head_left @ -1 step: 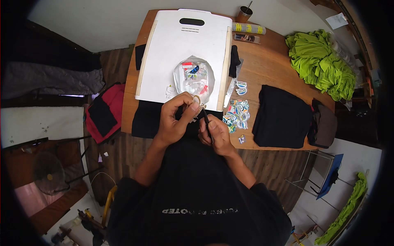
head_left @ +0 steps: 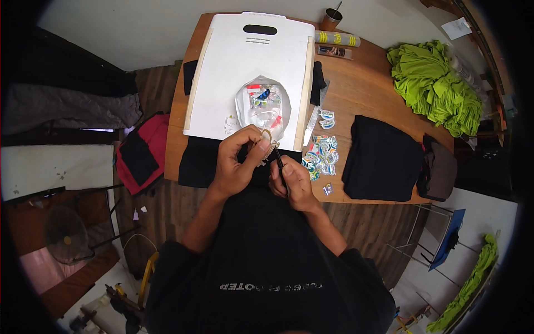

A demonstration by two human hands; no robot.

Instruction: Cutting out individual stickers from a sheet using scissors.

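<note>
Over the near edge of the white panel (head_left: 250, 61), both hands are on 1 small job, close together. No visible change against the other frame: same finger placement, same tool angle, nothing shifted on the table (head_left: 361, 83). Meaning: work on the piece shows no visible progress between the 2 frames.

Left hand (head_left: 236, 167): narrow pinch, thumb against fingers, holding a small pale looped piece (head_left: 267, 135). Piece sits in front of the round opening in the panel, partly hidden by the fingers; can't tell exactly what it is.

Right hand (head_left: 295, 181): closed around a thin black tool (head_left: 280, 157), tip up, at or just beside the lower right of the piece. Can't confirm contact. Tool type unclear too.

Inside the opening: clear packets (head_left: 266, 103) with red and blue patches. Right of the panel: pile of small shiny cut-outs (head_left: 325, 153), 1 small bit (head_left: 328, 189) apart on the near side. Further right: folded black cloth (head_left: 384, 158), then the lime green cloth heap (head_left: 434, 83) at the far right. More black fabric (head_left: 197, 167) shows below the panel's near left corner. Neither hand touches any of these.
</note>
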